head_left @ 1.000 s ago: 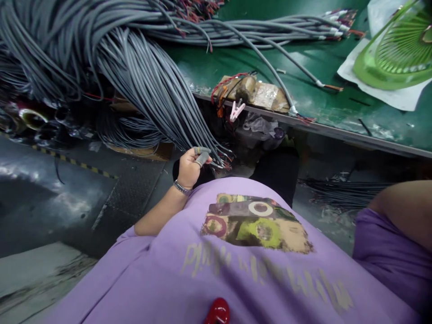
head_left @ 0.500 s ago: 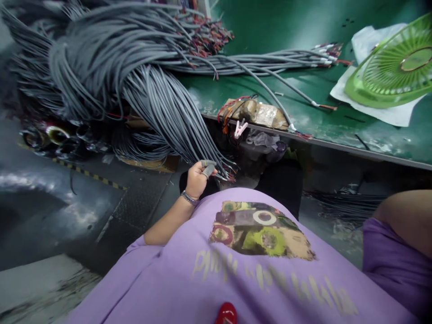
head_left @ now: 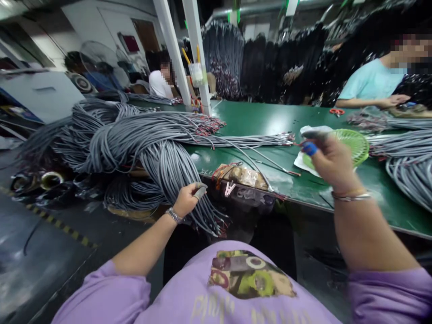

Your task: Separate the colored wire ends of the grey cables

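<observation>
My left hand (head_left: 188, 198), with grey covers on its fingertips, is at the drooping bundle of grey cables (head_left: 177, 168). Its thumb and finger are pressed together; what they hold, if anything, is hidden. My right hand (head_left: 332, 162) is raised over the bench, in front of a green plastic fan-like basket (head_left: 357, 146) on white sheets. A blue wrap covers one of its fingertips, and the fingers are drawn together. Blur hides whether a small thing is between them. The bundle's stripped ends (head_left: 221, 227) hang below the bench edge.
More grey cables (head_left: 131, 135) lie across the green bench (head_left: 249, 114). A taped brown bundle (head_left: 248, 177) with a pink clip (head_left: 230, 189) sits at its edge. Across the bench is a co-worker in a light blue shirt (head_left: 374, 83); another in white (head_left: 158, 84) sits farther back.
My view has tilted up, showing the room beyond the bench. My right hand has come into view over the bench. The left hand remains by the hanging cables, now farther up the bundle.
</observation>
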A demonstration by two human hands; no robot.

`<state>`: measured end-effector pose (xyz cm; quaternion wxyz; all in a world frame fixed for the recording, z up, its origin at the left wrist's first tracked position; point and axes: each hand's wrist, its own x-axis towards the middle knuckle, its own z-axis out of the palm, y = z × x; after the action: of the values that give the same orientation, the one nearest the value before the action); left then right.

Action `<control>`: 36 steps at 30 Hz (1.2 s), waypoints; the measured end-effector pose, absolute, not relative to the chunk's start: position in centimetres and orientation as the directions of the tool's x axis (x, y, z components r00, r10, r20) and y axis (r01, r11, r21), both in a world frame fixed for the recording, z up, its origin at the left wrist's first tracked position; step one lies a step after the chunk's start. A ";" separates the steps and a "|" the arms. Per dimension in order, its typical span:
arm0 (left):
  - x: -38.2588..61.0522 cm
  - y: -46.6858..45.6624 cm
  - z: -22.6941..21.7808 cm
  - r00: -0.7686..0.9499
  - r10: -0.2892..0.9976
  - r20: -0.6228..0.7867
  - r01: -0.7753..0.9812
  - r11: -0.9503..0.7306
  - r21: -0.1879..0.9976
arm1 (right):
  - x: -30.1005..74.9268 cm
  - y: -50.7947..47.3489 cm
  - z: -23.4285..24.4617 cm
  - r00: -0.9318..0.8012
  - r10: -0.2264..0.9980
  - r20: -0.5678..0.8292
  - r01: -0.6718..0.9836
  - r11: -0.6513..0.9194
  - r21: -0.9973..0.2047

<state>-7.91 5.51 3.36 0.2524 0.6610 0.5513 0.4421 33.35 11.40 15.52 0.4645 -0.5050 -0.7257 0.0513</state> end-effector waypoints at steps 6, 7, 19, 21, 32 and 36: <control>-8.4 16.2 7.4 0.194 0.935 0.296 0.923 -0.277 0.268 | 35.0 18.4 6.6 0.077 0.910 0.408 0.826 0.171 -0.537; -8.2 17.9 7.8 0.201 0.940 0.277 0.946 -0.260 0.195 | 35.1 19.0 5.4 0.082 0.922 0.378 0.835 0.144 -0.532; -3.2 33.1 9.5 0.312 0.918 0.247 0.950 -0.303 -0.072 | 35.6 19.3 4.2 -0.030 0.963 0.268 0.857 0.163 -0.489; -2.2 34.4 9.4 0.384 0.902 0.197 0.923 -0.374 -0.088 | 35.7 19.3 4.1 -0.027 0.967 0.255 0.858 0.153 -0.491; -0.1 37.5 9.7 0.520 0.851 -0.072 0.845 -0.525 -0.100 | 36.2 19.1 4.1 -0.005 0.970 0.243 0.867 0.126 -0.483; -2.3 37.2 11.1 0.501 0.860 0.098 0.855 -0.509 0.100 | 36.3 18.9 4.2 0.109 0.912 0.395 0.892 0.086 -0.445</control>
<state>-2.25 37.18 11.13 0.0191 0.8661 0.4949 0.0674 36.31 18.91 4.17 0.3127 -0.6759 -0.6672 0.0165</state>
